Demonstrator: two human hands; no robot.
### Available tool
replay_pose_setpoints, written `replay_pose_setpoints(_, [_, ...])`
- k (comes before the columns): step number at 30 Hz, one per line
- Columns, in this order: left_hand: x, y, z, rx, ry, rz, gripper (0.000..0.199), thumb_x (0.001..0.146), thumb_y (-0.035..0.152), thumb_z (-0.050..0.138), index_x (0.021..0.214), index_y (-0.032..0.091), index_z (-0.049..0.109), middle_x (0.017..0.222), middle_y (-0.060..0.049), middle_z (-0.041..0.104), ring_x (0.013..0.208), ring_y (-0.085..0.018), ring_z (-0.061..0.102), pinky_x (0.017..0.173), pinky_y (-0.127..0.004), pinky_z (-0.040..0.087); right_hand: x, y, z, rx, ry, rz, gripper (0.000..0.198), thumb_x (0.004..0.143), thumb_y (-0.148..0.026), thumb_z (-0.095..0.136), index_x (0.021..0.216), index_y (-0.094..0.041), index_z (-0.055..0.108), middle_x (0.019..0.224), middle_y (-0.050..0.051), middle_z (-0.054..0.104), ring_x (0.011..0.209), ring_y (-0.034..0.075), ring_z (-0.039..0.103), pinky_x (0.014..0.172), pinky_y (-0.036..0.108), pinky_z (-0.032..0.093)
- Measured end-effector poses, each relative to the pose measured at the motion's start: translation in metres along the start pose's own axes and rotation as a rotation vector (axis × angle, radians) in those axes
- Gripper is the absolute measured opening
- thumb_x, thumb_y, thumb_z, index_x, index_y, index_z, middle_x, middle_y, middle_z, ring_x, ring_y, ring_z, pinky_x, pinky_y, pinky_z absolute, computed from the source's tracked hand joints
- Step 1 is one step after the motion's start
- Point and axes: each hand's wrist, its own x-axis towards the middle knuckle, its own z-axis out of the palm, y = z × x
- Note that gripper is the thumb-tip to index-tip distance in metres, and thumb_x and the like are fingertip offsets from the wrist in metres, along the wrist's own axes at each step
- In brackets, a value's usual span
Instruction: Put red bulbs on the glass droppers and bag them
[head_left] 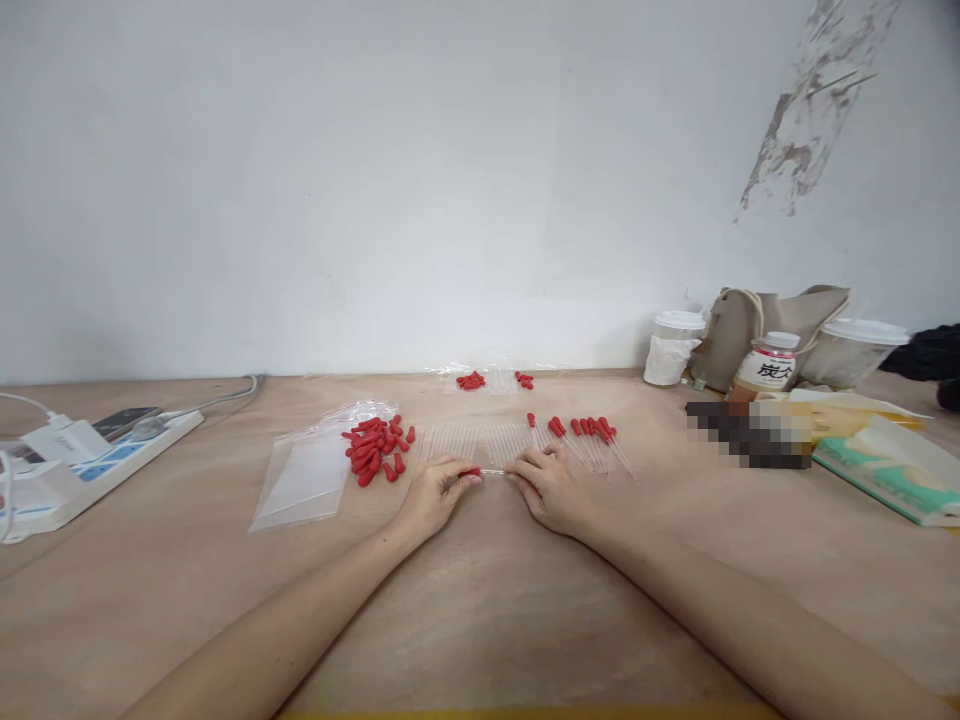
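Between thumb and fingers, my left hand (435, 495) pinches a red rubber dropper bulb (473, 472), mostly covered by the fingertips. My right hand (551, 490) grips a clear glass dropper tube (493, 472) that lies in line with the bulb and meets its open end. Just beyond both hands, clear tubes (450, 440) lie side by side in a row. A heap of loose red bulbs (367, 450) sits left of my left hand. Right of the tubes, several droppers with red bulbs fitted (592, 428) lie fanned out on the table.
Clear plastic bags (300, 485) lie left of the bulbs. Bagged droppers (495, 381) rest by the wall. A power strip (112, 475) with chargers is at far left. Cups (667, 350), a bottle (766, 367), a beige bag (724, 335) and a tissue pack (892, 475) stand right.
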Motion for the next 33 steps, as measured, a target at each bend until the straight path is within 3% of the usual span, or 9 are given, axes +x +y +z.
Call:
replay_pose_setpoints(11, [-0.002, 0.011, -0.004, 0.313, -0.111, 0.129, 0.016, 0.083, 0.029, 0.049, 0.081, 0.021, 0.063, 0.078, -0.001, 0.063, 0.079, -0.017, 0.051, 0.076, -0.033, 0.030, -0.003, 0.008, -0.002, 0.011, -0.027, -0.006, 0.024, 0.084, -0.014, 0.042, 0.090, -0.024, 0.063, 0.082, 0.001, 0.060, 0.074, 0.011, 0.052, 0.083, 0.036, 0.019])
replay_pose_setpoints(18, [0.000, 0.008, -0.001, 0.344, -0.129, 0.136, 0.018, 0.084, 0.030, 0.047, 0.079, 0.020, 0.062, 0.074, -0.001, 0.061, 0.077, -0.017, 0.052, 0.075, -0.032, 0.030, -0.003, 0.006, 0.000, -0.042, -0.021, -0.013, 0.022, 0.083, -0.017, 0.044, 0.093, -0.025, 0.063, 0.079, 0.001, 0.060, 0.071, 0.010, 0.051, 0.077, 0.033, 0.020])
replay_pose_setpoints(25, [0.006, 0.003, -0.001, 0.340, -0.115, 0.151, 0.019, 0.083, 0.030, 0.047, 0.076, 0.019, 0.060, 0.072, -0.002, 0.058, 0.076, -0.018, 0.050, 0.075, -0.033, 0.031, 0.002, 0.002, 0.002, -0.088, -0.033, -0.028, 0.020, 0.083, -0.017, 0.042, 0.081, -0.019, 0.062, 0.071, 0.000, 0.057, 0.067, 0.010, 0.049, 0.071, 0.031, 0.021])
replay_pose_setpoints(33, [0.004, 0.003, -0.004, 0.346, -0.123, 0.201, 0.017, 0.084, 0.027, 0.044, 0.081, 0.019, 0.059, 0.073, -0.003, 0.057, 0.075, -0.018, 0.049, 0.078, -0.035, 0.031, 0.009, -0.003, 0.006, 0.003, -0.067, 0.000, 0.020, 0.083, -0.017, 0.042, 0.073, -0.018, 0.059, 0.070, -0.001, 0.057, 0.064, 0.010, 0.047, 0.069, 0.030, 0.021])
